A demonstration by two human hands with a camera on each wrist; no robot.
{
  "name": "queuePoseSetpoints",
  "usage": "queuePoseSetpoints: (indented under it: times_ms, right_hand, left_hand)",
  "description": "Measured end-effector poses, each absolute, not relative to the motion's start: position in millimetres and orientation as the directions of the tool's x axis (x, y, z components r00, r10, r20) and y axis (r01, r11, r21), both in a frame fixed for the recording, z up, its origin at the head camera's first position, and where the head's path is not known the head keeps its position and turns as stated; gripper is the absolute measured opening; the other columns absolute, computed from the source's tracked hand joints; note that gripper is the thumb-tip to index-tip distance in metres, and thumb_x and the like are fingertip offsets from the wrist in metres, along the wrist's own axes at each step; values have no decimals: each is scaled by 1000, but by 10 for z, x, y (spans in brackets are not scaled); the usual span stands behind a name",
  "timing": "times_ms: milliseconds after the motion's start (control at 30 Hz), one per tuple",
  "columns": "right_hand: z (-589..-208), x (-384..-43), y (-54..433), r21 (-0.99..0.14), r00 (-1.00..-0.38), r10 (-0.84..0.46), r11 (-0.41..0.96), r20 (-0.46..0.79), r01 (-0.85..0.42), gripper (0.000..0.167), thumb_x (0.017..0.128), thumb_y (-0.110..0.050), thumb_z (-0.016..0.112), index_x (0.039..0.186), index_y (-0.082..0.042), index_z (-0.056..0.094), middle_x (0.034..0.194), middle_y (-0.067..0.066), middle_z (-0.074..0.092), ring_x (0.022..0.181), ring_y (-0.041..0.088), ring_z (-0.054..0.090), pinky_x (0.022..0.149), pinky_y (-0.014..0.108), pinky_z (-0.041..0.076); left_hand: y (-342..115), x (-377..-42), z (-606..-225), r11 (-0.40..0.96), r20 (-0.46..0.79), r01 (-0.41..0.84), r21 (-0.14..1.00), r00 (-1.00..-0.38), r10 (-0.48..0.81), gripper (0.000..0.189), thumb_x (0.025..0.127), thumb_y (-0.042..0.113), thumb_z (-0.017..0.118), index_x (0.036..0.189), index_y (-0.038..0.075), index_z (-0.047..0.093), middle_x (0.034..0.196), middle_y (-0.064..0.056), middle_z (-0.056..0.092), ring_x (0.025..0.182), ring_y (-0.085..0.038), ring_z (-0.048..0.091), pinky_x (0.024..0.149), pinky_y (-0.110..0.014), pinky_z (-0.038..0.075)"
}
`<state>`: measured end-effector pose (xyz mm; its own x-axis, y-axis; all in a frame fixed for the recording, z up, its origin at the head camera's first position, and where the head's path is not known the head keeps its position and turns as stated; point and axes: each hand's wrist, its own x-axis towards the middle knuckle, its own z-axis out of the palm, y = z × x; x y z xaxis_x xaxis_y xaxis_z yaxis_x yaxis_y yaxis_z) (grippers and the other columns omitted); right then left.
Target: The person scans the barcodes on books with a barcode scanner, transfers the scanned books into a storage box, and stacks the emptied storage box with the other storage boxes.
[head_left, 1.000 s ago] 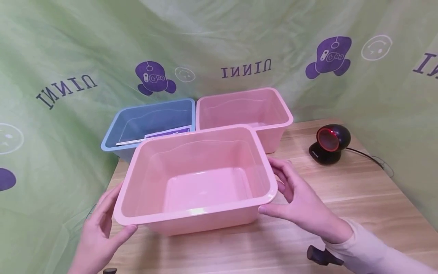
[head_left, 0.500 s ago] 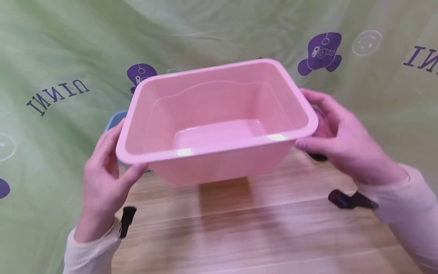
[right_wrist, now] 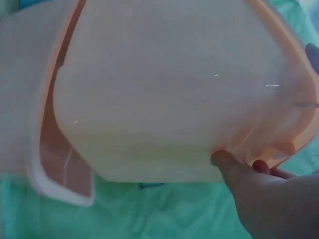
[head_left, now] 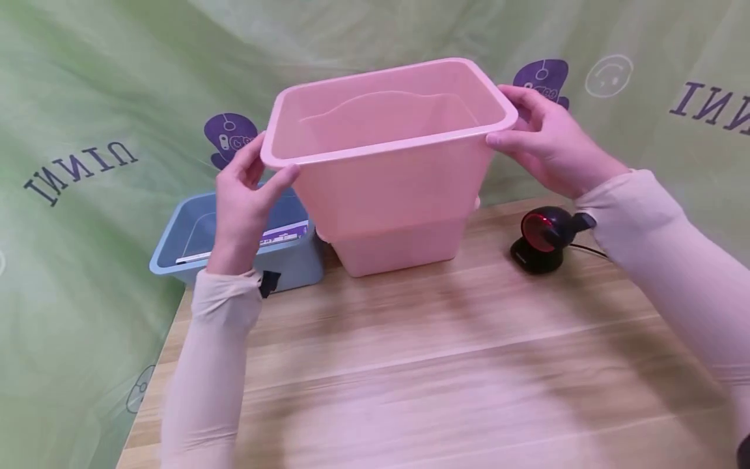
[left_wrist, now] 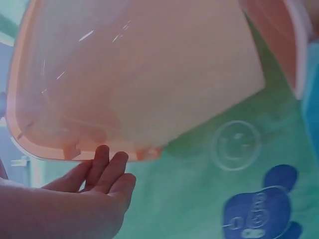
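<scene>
A pink plastic bin [head_left: 392,182] is held up over a second pink bin [head_left: 404,251], which stands at the back of the table. Part of the second bin's rim [right_wrist: 37,164] shows below the raised one in the right wrist view, with a gap between them. My left hand [head_left: 240,205] grips the raised bin's left end by the rim, thumb in front. At the other end my right hand [head_left: 551,143] pinches the rim between thumb and fingers. Most of the lower bin's opening is hidden in the head view.
A blue bin [head_left: 293,264] with a flat purple-and-white item [head_left: 287,233] inside stands at the left, partly behind my left arm. At the right is a black scanner [head_left: 541,238] glowing red, with a cable. Green printed cloth [head_left: 375,32] hangs behind the wooden table [head_left: 410,365].
Both hands have lifted the pink bin from low over the table and carried it up and back, over the other pink bin. The head view has shifted slightly.
</scene>
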<state>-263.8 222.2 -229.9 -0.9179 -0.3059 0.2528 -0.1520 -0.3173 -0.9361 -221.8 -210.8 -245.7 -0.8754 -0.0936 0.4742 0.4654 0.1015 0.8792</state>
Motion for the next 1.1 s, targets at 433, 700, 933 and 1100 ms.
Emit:
queuePoseSetpoints:
  times_ms: [433,700,933,1100]
  right_hand:
    - [-2765,-3089,2202,-942,-920,-287,-278,266,-185,83,99,19,68,171,-1,31,165,11,44,144,22,59,107,17,61]
    - [-3063,-3135,2271,-990,-944,-301,2,136,-143,91,99,6,74,175,-8,27,180,13,35,165,28,40,130,23,45]
    - [-3286,-3152,2324,-975,-952,-301,191,56,-118,98,101,-6,78,179,-11,19,185,12,28,172,28,28,146,46,20]
    - [-3428,-3153,2344,-962,-954,-299,256,10,-90,100,101,-13,81,179,-11,19,186,12,27,171,36,33,145,56,19]
  left_hand:
    - [-2105,-2609,-2901,252,311,292,923,-950,-40,76,94,28,93,162,18,60,168,-4,57,162,-18,49,140,-42,38]
    - [-2124,-2586,-3180,357,236,210,910,-971,-33,79,92,37,95,161,19,62,164,-5,59,162,-21,47,143,-48,32]
    - [-2104,-2549,-3357,507,246,201,838,-969,-23,84,90,38,96,161,9,61,162,-12,62,157,-29,51,138,-51,39]
    - [-2086,-2515,-3436,615,245,169,770,-969,-41,90,89,43,96,161,5,59,163,-15,60,158,-35,52,135,-55,43]
